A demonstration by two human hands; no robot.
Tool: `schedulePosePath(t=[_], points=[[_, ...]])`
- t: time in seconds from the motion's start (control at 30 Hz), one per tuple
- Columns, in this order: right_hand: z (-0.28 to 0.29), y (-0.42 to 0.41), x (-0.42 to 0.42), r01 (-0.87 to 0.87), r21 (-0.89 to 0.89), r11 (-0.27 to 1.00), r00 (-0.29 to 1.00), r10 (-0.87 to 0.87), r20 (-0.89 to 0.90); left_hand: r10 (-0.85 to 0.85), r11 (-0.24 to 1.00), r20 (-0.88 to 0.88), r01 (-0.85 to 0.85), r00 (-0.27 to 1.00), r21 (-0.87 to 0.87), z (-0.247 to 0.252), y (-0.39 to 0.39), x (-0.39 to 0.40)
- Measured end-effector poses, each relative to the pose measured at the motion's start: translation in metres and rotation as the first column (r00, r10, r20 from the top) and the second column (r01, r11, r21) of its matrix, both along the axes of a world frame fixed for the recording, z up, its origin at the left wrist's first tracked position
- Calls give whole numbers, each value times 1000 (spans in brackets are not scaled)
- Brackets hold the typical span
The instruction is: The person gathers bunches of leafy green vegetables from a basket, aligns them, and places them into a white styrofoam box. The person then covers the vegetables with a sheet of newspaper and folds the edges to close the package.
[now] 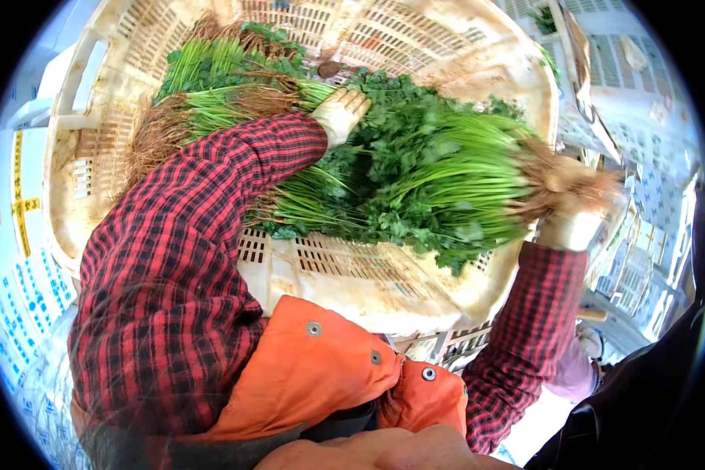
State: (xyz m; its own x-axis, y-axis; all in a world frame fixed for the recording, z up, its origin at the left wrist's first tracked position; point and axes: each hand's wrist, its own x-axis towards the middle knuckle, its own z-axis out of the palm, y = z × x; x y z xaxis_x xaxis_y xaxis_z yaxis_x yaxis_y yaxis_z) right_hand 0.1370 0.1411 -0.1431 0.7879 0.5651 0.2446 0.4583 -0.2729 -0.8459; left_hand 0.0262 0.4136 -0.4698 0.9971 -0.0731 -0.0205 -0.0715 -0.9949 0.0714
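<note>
A large cream plastic crate [352, 299] with slotted walls stands before me, holding bunches of leafy green herbs that look like coriander. My right hand [567, 226], in a pale glove, grips a big bunch of coriander [470, 170] at its brown root end, by the crate's right rim. The bunch lies tilted with its leaves toward the crate's middle; its roots are blurred. My left hand [342, 114], also gloved, rests on the greens near the centre with its fingers extended. Beside it lie other bunches [229, 108], their brown roots pointing left.
White boxes with yellow tape [26, 194] stand at the left. A person in dark clothing [623, 399] is close on my right. Past the crate's right side are pale patterned surfaces [652, 123]. A slotted crate [464, 343] shows below the near rim.
</note>
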Motion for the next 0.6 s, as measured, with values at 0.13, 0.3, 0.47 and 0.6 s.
schedulePosePath(t=[0.13,0.3,0.47,0.6], points=[[89,-103,-12,313,67,948,928,-320,189,-99,985,334,139,937,-99,-7,-2,5],[168,-250,-74,686,291,667,616,-745,255,-121,957,328,198,937,-211,-3,0,7],[156,-373,-113,778,547,310,334,-941,58,-63,993,188,80,980,-86,-18,34,17],[90,-442,-130,722,683,110,293,-943,-157,-45,894,613,306,788,-327,79,3,106]])
